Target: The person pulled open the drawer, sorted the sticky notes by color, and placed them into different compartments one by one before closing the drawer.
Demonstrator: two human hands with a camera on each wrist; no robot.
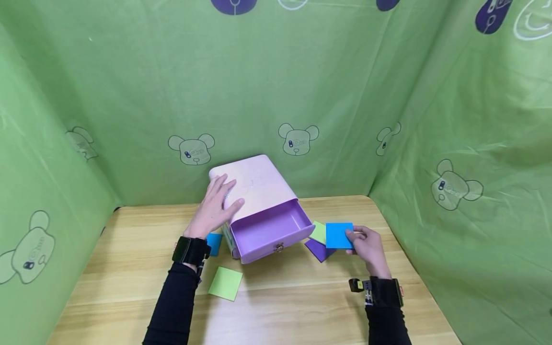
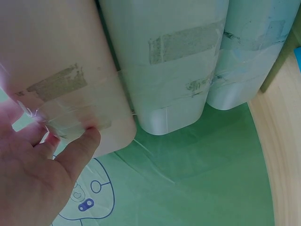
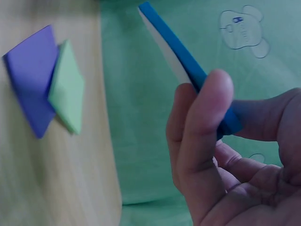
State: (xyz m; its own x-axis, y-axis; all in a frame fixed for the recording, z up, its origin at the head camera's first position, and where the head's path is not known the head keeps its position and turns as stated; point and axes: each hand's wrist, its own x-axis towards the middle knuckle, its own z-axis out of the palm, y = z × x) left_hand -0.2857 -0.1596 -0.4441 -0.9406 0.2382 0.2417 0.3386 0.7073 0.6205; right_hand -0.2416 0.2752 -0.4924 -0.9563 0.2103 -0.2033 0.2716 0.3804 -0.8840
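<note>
My left hand (image 1: pixel 210 211) rests with spread fingers on the pink top of a small drawer cabinet (image 1: pixel 258 179). Its purple drawer (image 1: pixel 269 229) is pulled out toward me, and the part of its inside that shows is bare. In the left wrist view, the thumb and fingers touch the pink casing (image 2: pixel 56 42), beside a green and a blue casing joined with clear tape. Off to the drawer's right, my right hand (image 1: pixel 368 247) pinches a blue sticky note pad (image 1: pixel 338 235) between thumb and fingers, raised above the table.
A purple pad (image 3: pixel 33 80) and a light green pad (image 3: pixel 68 89) lie on the table right of the drawer. Left of the cabinet lies another blue pad (image 1: pixel 214 243), partly hidden by the left wrist. Nearer me is a light green pad (image 1: pixel 226 283). Green curtains surround the wooden table.
</note>
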